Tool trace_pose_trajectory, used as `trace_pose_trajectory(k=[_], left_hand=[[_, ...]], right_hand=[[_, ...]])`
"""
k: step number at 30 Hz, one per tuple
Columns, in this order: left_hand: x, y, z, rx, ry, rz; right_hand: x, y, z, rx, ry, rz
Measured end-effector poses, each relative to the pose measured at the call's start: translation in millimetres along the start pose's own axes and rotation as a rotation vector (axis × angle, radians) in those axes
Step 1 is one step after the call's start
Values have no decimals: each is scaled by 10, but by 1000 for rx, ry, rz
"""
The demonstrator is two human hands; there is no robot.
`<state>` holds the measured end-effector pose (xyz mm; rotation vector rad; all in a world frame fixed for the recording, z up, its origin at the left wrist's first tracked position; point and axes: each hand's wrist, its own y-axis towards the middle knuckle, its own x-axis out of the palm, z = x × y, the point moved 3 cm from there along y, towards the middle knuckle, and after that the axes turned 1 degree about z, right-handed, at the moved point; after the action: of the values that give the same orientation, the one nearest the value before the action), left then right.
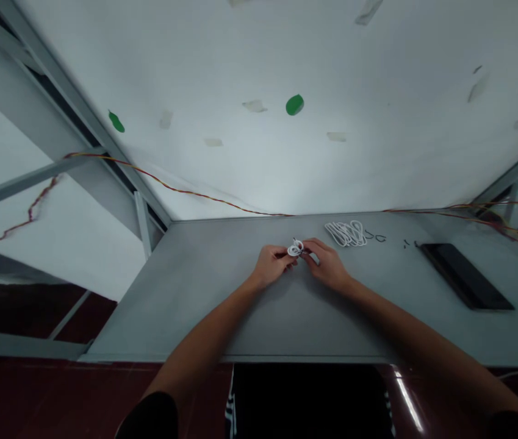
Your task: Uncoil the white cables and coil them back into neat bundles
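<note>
Between my two hands, just above the grey tabletop [222, 268], is a small coiled white cable [294, 249]. My left hand [273, 263] pinches the coil from the left, thumb on top. From the right, the fingers of my right hand [325, 261] close on the coil's other side, near a thin dark strand that is too small to make out well. A second white cable bundle [346, 234], looped loosely, lies on the table just beyond my right hand. Short dark tie pieces [374, 236] rest beside that bundle.
A flat black tray-like object [465, 275] lies on the right of the table. Twisted red and yellow wires [194, 194] run along the white back panel [313, 164], which bears green stickers. Grey metal frame bars [34, 181] stand at the left.
</note>
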<state>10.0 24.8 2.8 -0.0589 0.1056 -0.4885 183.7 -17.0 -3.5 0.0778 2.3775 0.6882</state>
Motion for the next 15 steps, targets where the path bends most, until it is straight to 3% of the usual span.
trace_pose_trajectory(k=[4,7,15], left_hand=[[7,-17,2,-161,-278,-29],[29,-19,-29,-219,-338,-52],[11,13,-61,133,194,64]], right_hand=[[-23,-2,-28,-45,-62,43],[-44,0,-32,-78,-79,67],[-67,14,5,-47,-106,-49]])
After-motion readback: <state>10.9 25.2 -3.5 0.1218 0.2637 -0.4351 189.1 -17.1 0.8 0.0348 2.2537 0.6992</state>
